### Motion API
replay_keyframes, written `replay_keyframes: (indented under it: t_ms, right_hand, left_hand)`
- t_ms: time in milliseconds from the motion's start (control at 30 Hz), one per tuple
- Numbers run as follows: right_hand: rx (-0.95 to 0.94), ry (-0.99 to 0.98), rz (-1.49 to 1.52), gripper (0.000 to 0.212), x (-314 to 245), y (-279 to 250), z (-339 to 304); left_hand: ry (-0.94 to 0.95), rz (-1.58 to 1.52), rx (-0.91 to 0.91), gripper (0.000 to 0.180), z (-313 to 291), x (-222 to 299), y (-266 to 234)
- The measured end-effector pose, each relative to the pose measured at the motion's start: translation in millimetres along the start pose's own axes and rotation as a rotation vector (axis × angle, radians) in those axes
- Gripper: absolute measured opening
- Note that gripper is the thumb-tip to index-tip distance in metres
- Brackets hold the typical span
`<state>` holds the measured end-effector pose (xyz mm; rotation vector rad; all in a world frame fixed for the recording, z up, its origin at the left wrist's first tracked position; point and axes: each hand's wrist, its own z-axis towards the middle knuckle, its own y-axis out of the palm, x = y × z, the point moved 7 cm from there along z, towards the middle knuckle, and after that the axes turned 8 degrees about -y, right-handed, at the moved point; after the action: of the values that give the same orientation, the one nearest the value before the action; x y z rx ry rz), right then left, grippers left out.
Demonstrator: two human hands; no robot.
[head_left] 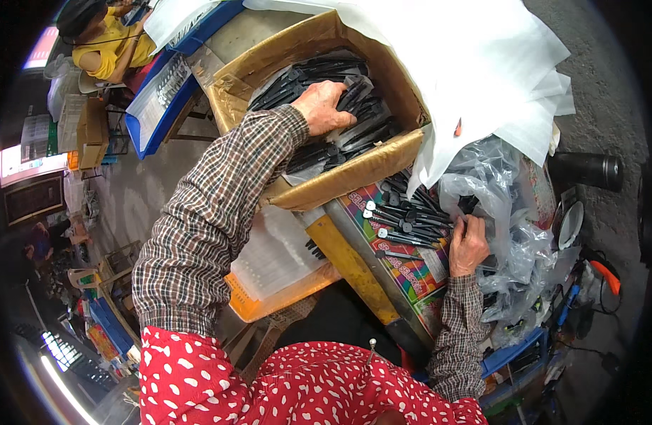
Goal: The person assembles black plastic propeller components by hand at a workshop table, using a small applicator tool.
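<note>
My left hand (322,108) reaches into a cardboard box (354,185) and is closed on some of the slim black parts (365,106) heaped there; its fingertips are partly hidden among them. Sheets of thin whitish wrapping lie between these parts. On the table to the right, a loose pile of similar slim black parts (411,223) spreads out, a few with pale round ends. Beside that pile my right hand (469,246) has its fingers curled at the edge of a clear plastic bag (492,177), and they seem to grip it. Something dark shows at the bag's mouth.
White sheets (482,64) drape past the box on the right. Below the box sits an orange tray (269,301) with a translucent sheet. A black cylindrical bottle (588,170) stands at the right. Blue trays (156,106) and a person in yellow (113,53) are at the far left.
</note>
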<state>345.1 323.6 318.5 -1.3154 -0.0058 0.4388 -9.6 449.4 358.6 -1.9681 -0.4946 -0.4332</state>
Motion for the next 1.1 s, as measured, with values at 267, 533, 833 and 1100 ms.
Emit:
replay_keyframes:
  t_ms: [267,533,833,1100]
  right_hand:
    - [-0.003,0.004,0.005,0.012,0.0,3.9,-1.9]
    - [-0.013,0.005,0.006,0.011,-1.6,-0.2,0.9]
    - [-0.05,0.032,0.048,0.012,1.0,3.5,-2.4]
    - [-0.299,0.014,-0.046,0.03,-44.5,-56.6,21.4]
  left_hand:
    - [-0.032,-0.102,-0.104,0.049,6.6,-8.8,-0.4]
    - [-0.005,-0.092,0.07,0.06,-1.0,2.8,-12.9]
    - [-0.004,-0.1,0.046,0.04,-3.4,1.7,-6.5]
    - [-0.174,-0.145,0.011,0.052,-7.7,-6.5,-7.1]
